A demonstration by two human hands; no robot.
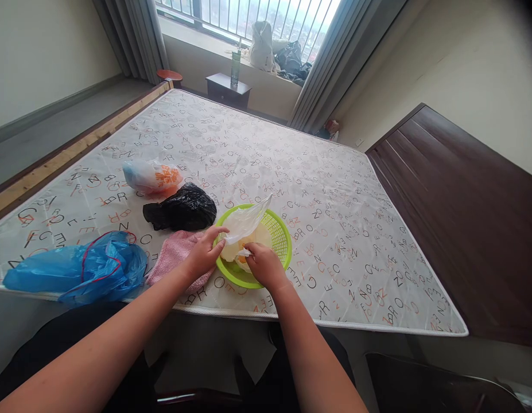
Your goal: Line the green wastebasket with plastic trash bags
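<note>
Plastic film [248, 222], thin and translucent, stretched over a lime-green basket [286, 241] on a mattress [334, 229] printed with scattered letters. Long axis on a slant, from the left hand [202, 252] at near left up to a narrow, raised tip at far right, pointing away from the body and rightward. Pinched at the near-left end between thumb and fingers of the left hand, at the basket's left rim. Over the basket's near side, a right hand [266, 265] with fingers curled closed on a white scrap [244, 253], perhaps part of the same film, though too covered to be sure.

Inside the basket, openwork at the sides, pale-yellow contents [262, 234] beside and below the film, with orange-yellow patches [241, 261] close to the right hand.

Just left of the basket, partly behind the left hand and forearm, a pink cloth [171, 258]. Beyond the cloth, a wrinkled black bag [183, 207], contents hidden. Farther off, a filled-out white bag [156, 178] with orange print, reddish and bluish tints showing through. At the mattress's near-left edge, a crumpled blue bag [76, 269] crossed by a red cord [96, 241], slightly overhanging, contents likewise concealed.

In the background, a green bottle [235, 69] upright on a dark nightstand [228, 90], below a windowsill [197, 35] bearing a pale sack [261, 49].
</note>
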